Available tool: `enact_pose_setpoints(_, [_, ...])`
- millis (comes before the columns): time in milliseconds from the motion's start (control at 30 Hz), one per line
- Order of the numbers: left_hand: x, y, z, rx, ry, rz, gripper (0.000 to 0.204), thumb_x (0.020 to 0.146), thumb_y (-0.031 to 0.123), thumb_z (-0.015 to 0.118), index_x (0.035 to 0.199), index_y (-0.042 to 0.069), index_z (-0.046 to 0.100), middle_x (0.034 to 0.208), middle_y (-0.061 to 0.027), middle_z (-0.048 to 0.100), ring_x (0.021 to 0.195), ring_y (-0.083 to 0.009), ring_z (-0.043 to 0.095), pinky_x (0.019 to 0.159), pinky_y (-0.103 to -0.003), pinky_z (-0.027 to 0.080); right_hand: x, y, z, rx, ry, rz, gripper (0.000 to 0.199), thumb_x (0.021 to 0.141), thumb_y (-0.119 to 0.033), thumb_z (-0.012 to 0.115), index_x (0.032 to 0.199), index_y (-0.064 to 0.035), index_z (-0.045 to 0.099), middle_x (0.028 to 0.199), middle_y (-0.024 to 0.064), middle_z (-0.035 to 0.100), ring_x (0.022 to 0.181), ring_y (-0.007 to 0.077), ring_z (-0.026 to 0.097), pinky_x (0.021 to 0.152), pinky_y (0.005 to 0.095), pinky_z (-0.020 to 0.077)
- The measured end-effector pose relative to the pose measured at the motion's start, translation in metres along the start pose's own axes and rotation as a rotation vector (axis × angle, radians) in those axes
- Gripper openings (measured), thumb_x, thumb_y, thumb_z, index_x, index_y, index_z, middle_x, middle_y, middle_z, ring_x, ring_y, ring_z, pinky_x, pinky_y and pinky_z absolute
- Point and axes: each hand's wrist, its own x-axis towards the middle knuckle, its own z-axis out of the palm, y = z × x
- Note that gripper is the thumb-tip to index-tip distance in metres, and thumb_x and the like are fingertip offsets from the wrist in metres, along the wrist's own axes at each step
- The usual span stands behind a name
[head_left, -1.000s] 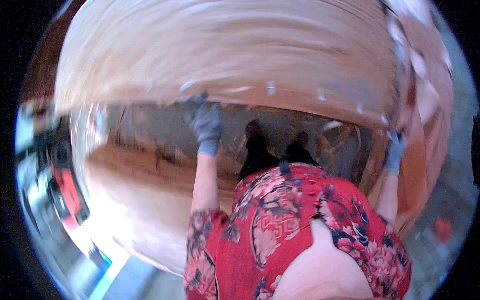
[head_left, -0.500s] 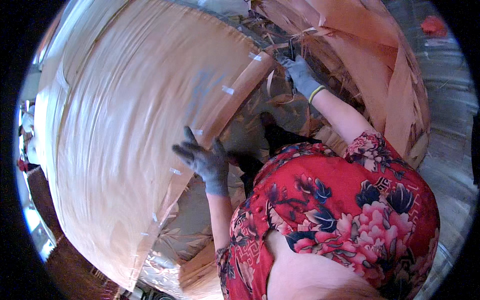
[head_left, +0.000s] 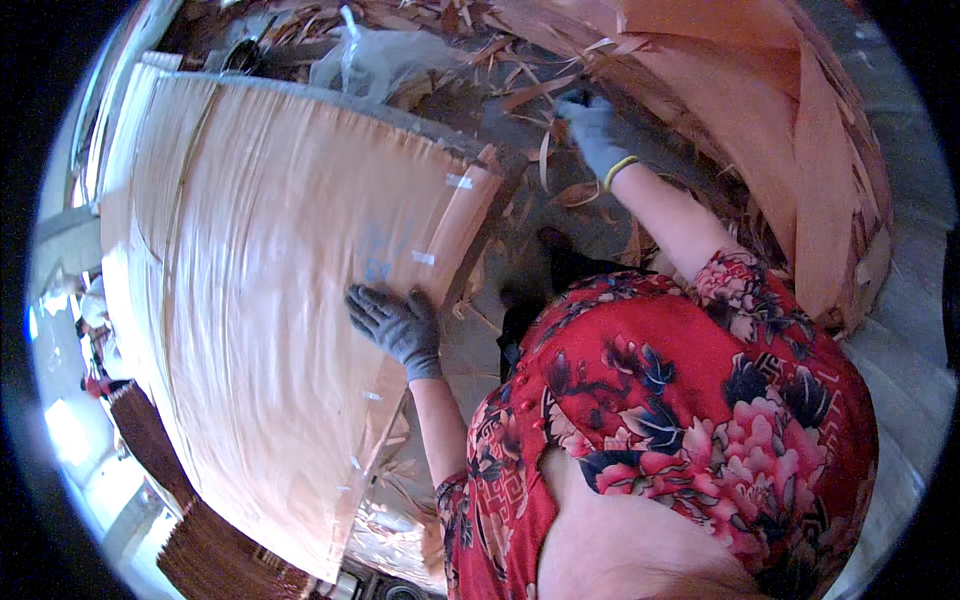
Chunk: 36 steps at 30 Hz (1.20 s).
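From the head camera, the left hand [head_left: 397,326], in a grey glove, lies flat with fingers spread on the near edge of a big thin veneer sheet [head_left: 270,300], which rests on a stack at the person's left. The right hand [head_left: 592,130], also gloved, reaches far forward into loose veneer scraps [head_left: 560,190] beside a heap of curled sheets [head_left: 790,150]; its fingers seem curled, but whether they grip a strip I cannot tell. The step looks like settling the sheet while clearing waste; next would call for a firm pinch on a scrap and a lift clear of the pile. Half a second ago the sheet stood more tilted; it now lies flatter, with the left hand lower on it.
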Motion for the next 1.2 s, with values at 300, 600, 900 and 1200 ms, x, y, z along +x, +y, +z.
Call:
enact_pose_setpoints(300, [0.000,0.008,0.009,-0.020,0.077,0.048,0.076,0.083,0.047,0.039,0.130,-0.009,0.020,0.136,-0.0266,0.020,0.126,-0.0419,0.020,0.104,-0.049,0.015,-0.011,0.036,-0.220,-0.623,0.209,0.013,0.036,0.075,-0.037,0.060,0.081,-0.0013,0.060,0.070,0.0118,0.061,0.065,0.0249,0.057,0.061,0.0370,0.0423])
enact_pose_setpoints(600, [0.010,0.009,0.009,-0.343,0.039,-0.187,0.073,0.087,0.045,0.040,0.133,-0.007,0.016,0.138,-0.0261,0.015,0.129,-0.0400,0.011,0.105,-0.048,0.010,-0.005,0.097,-0.264,-0.536,0.254,0.263,0.028,0.079,-0.031,0.059,0.077,-0.0027,0.057,0.062,0.0027,0.055,0.051,0.0123,0.048,0.048,0.0288,0.0376])
enact_pose_setpoints(900, [0.133,0.109,0.029,-0.047,0.173,-0.525,0.060,0.089,0.036,0.041,0.129,-0.007,0.027,0.137,-0.0338,0.003,0.128,-0.0460,0.000,0.104,-0.050,0.008,0.211,0.059,-0.228,-0.608,-0.043,-0.096,0.026,0.081,-0.030,0.057,0.085,-0.0035,0.056,0.064,0.0055,0.057,0.051,0.0134,0.050,0.048,0.0291,0.0398])
enact_pose_setpoints(1200, [0.154,0.134,0.051,0.198,0.042,-0.699,0.068,0.084,0.036,0.043,0.132,-0.007,0.020,0.138,-0.0225,0.021,0.128,-0.0384,0.018,0.105,-0.045,0.013,0.338,-0.072,-0.066,-0.559,-0.660,-0.163,0.029,0.084,-0.029,0.051,0.091,-0.0003,0.050,0.077,0.0119,0.058,0.067,0.0220,0.057,0.061,0.0364,0.0437])
